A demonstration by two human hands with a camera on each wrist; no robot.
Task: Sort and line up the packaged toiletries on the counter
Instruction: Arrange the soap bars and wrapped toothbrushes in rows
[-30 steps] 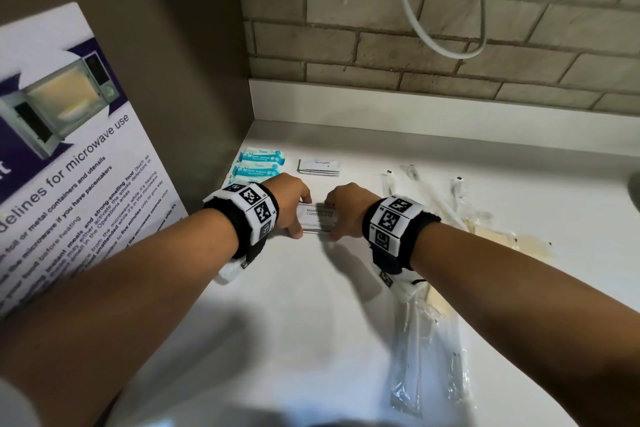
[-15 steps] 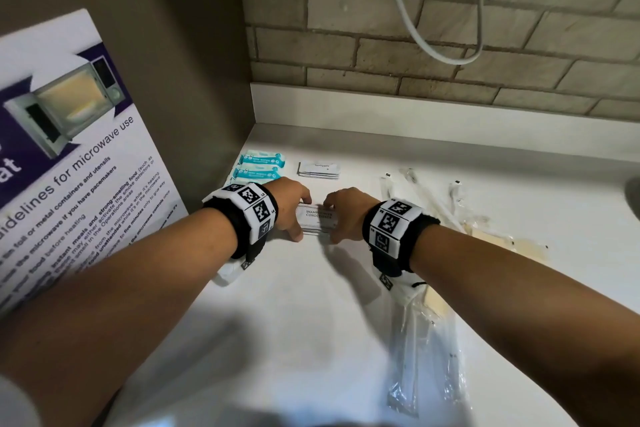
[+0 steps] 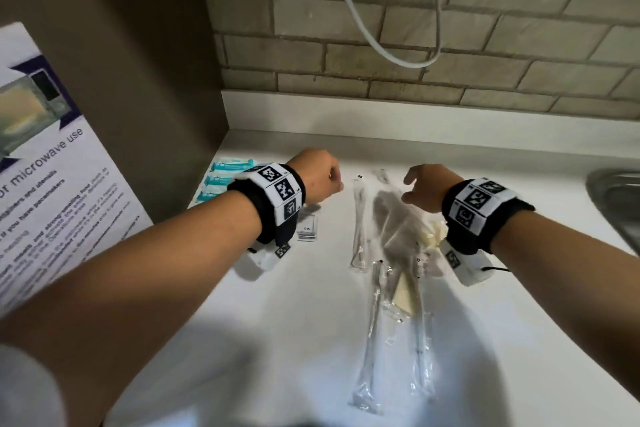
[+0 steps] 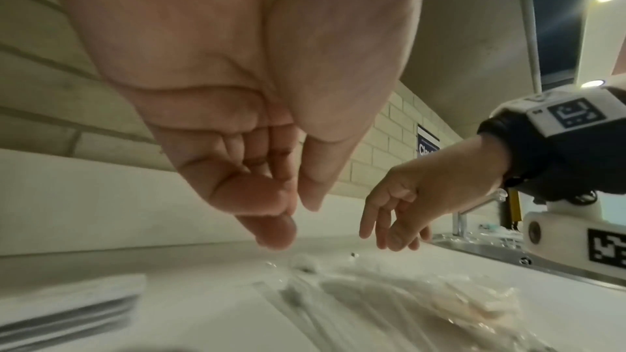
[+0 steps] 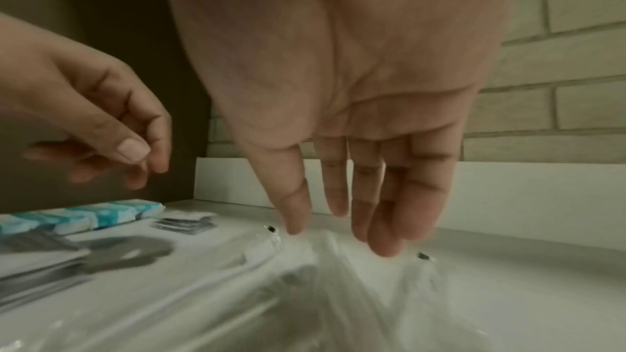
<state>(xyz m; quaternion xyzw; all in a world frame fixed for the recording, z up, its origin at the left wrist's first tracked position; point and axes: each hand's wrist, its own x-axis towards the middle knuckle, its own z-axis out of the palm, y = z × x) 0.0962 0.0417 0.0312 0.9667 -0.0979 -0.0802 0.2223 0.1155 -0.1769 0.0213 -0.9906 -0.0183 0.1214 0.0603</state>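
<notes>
Hovering above the white counter [image 3: 277, 340], both hands hold nothing. The left hand [image 3: 317, 175] hangs with fingers loosely curled and thumb near the fingertips, just left of the clear packets [image 3: 391, 253]. The right hand [image 3: 424, 187] is over the far end of those packets, its fingers [image 5: 399, 197] straight and pointing down, tips close to the plastic; whether they touch it cannot be told. The clear packets lie in a loose scatter running from far to near at the middle of the counter. A stack of white sachets [image 3: 307, 227] sits under the left wrist, a second small stack [image 5: 184, 221] lies farther back, and blue sachets [image 3: 221, 180] line the far left corner by the brown wall [image 3: 138, 80]. A sink [image 3: 620, 198] shows at the right edge.
</notes>
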